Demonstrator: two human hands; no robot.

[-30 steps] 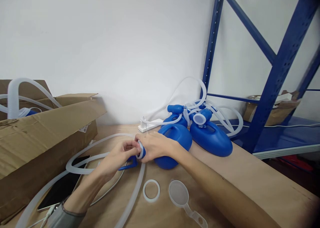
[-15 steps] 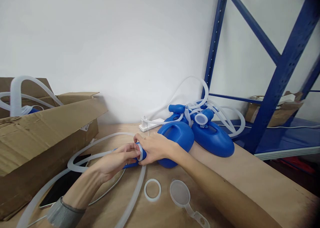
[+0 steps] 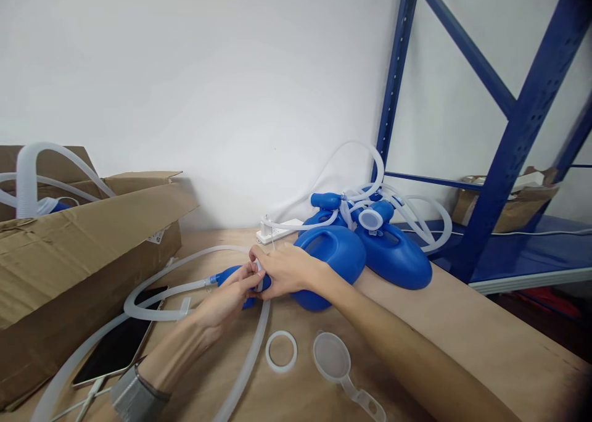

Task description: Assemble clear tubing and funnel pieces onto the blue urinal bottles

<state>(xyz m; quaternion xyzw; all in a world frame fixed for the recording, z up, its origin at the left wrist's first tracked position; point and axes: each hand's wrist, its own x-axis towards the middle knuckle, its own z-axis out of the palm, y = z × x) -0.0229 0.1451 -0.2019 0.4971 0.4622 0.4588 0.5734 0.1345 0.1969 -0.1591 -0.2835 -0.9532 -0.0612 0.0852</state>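
Note:
My left hand (image 3: 234,295) pinches at a white ring (image 3: 259,268) on a blue neck (image 3: 265,282), its fingertips close against my right hand's. My right hand (image 3: 283,269) wraps around that neck from the right. Fingers hide most of the ring and neck. Behind my left hand lies a blue funnel-like mouthpiece (image 3: 226,276) joined to a translucent corrugated hose (image 3: 185,287). Beyond my right wrist, a blue bottle with a handle (image 3: 345,252) lies on its side. A loose white ring (image 3: 282,351) and a translucent cap with a strap (image 3: 332,356) lie near me on the table.
At the left stands an open cardboard box (image 3: 92,249) with hoses inside. A dark tablet (image 3: 118,348) lies beside it. Another blue bottle (image 3: 398,264), tangled hoses and a white power strip (image 3: 280,231) are at the back. Blue shelving (image 3: 502,163) rises at the right.
My left hand and forearm have shifted right, closer over the ring, uncovering more of the blue mouthpiece and hose. The near blue bottle has moved slightly right; my right hand has barely moved.

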